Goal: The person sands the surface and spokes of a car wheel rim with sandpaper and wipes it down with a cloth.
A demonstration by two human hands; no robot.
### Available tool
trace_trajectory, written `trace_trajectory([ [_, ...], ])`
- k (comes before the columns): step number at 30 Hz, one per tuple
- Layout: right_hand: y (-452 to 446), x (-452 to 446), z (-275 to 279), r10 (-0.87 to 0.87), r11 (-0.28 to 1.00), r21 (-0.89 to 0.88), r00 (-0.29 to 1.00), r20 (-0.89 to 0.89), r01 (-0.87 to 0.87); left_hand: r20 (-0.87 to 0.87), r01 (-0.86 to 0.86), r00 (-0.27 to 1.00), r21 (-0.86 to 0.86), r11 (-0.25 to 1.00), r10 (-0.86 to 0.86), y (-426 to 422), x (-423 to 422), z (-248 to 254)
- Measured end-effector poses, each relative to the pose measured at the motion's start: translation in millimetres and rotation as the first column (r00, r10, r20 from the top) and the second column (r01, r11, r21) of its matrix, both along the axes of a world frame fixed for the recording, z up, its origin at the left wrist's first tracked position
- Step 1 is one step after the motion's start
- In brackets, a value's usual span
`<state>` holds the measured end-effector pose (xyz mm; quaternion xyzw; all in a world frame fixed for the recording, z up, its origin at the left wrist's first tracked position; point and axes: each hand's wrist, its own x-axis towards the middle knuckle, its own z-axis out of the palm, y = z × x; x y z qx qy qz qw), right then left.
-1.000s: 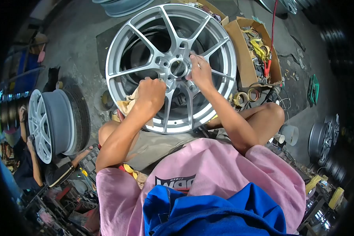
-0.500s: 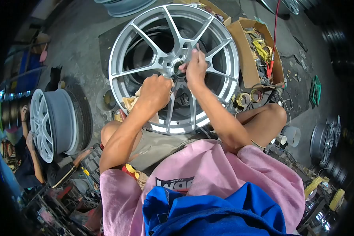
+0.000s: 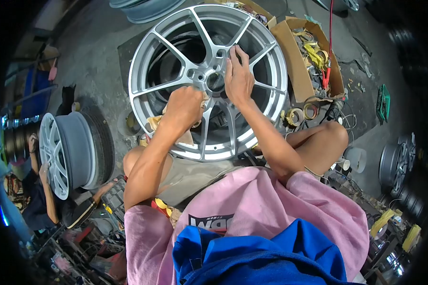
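A silver multi-spoke wheel rim (image 3: 203, 29) lies face up in front of my crossed legs. My left hand (image 3: 183, 105) is closed in a fist at the left of its centre, holding a crumpled tan cloth or paper (image 3: 187, 137) that hangs out below and to the left. My right hand (image 3: 239, 78) rests over the spokes right of the hub hole, fingers stretched out and apart, fingertips near a spoke's base. I see nothing held in it.
A cardboard box (image 3: 290, 57) with tape rolls and scraps stands at the right. Tape rolls (image 3: 296, 117) lie below it. At the left, a co-worker's hand (image 3: 43, 175) touches another upright rim (image 3: 73, 149). A red hose (image 3: 330, 33) hangs at upper right.
My right hand has moved from the hub hole slightly right and up, and its fingers have straightened. The left hand stays near the same spot with the tan material.
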<state>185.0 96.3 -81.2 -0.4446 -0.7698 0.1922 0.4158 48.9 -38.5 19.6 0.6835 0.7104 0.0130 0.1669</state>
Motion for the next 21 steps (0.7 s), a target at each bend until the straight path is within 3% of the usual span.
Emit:
trace_trajectory([
  [1,2.9,4.2,7.2,-0.007,1.000,-0.008,1.000,0.001,0.007,0.001,0.007,1.000,-0.008,1.000,-0.007,-0.7,1.3,-0.7],
  [3,22.1,11.3,21.7,0.030,0.998,-0.052,0.981,0.190,-0.020,-0.010,-0.001,1.000,0.030,1.000,0.002,-0.6,1.3,0.3],
  [4,39.3,12.6,20.9,0.029,0.999,-0.050,0.981,0.191,-0.020,-0.009,-0.001,1.000,0.032,0.999,0.001,-0.8,1.0,-1.0],
  [6,71.6,9.2,22.8,0.005,0.990,0.134,0.982,0.190,-0.031,0.001,0.011,1.000,0.084,0.996,-0.011,-2.7,-1.4,-5.2],
  [7,71.5,9.2,23.3,0.012,0.993,0.115,0.977,0.212,-0.037,0.000,0.010,1.000,0.089,0.996,-0.010,-3.2,-2.5,-5.7],
  [11,16.2,13.8,-3.9,0.051,0.975,0.203,0.983,0.176,-0.087,0.030,-0.005,1.000,0.061,0.998,0.003,0.9,-3.9,-6.3],
  [16,35.3,15.3,15.7,0.016,0.993,0.109,0.977,0.212,-0.040,-0.017,0.014,1.000,0.080,0.997,-0.013,-2.2,-3.4,-14.9],
  [19,57.8,10.4,16.8,0.000,0.986,0.165,0.979,0.206,-0.035,0.015,0.000,1.000,0.146,0.989,-0.002,-6.5,-3.6,-9.9],
  [21,40.6,15.6,15.2,0.033,0.991,0.117,0.958,0.284,-0.069,-0.018,-0.004,1.000,0.067,0.998,0.005,-4.7,-4.0,-6.8],
])
